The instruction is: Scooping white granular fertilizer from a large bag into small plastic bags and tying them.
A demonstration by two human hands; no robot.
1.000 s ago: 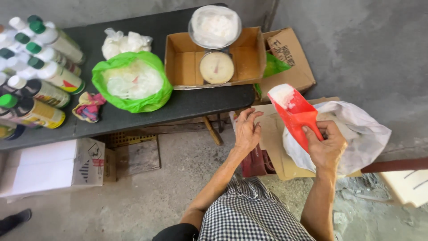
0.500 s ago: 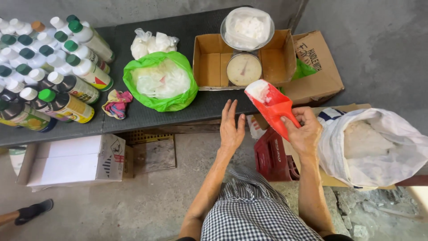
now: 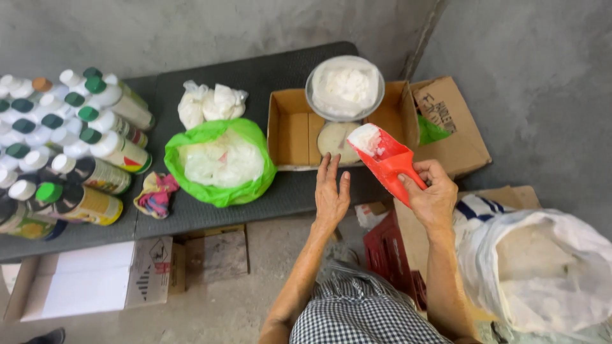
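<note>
Right hand (image 3: 432,199) grips the handle of a red plastic scoop (image 3: 386,158) with white powder in its mouth — its long side runs from 5 o'clock up to 11 o'clock, mouth toward the round metal bowl (image 3: 345,88). Left hand (image 3: 331,193) hangs flat and empty at 9 o'clock — nearer the grey table (image 3: 255,76).

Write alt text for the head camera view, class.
A right hand holds a red scoop of white powder near a bowl of powder on a scale in a cardboard box. The left hand hovers open beside it.
</note>
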